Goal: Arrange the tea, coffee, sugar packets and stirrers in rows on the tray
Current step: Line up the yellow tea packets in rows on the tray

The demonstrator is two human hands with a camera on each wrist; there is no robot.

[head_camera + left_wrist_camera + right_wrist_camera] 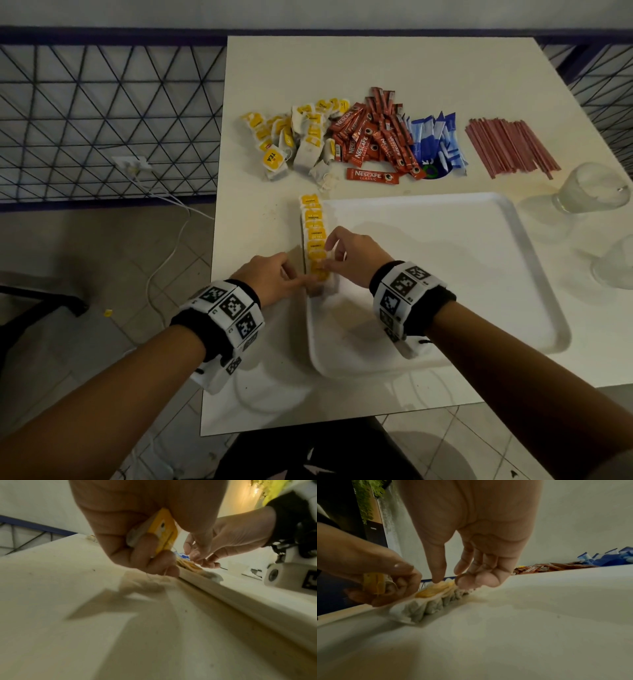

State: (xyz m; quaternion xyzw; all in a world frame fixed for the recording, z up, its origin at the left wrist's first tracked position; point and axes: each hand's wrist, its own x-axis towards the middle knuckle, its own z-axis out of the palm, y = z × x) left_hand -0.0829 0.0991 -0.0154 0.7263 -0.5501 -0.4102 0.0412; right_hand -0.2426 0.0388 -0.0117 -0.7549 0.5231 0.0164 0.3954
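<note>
Your tray point(534, 274) looks like smooth white plastic with a dull sheen. The tea bags point(315, 236) are soft, crinkled white paper with yellow paper tags. The coffee sachets point(371, 140) look like glossy red foil. The glass point(589, 188) is clear. The tabletop point(394, 68) is matt white.
</note>
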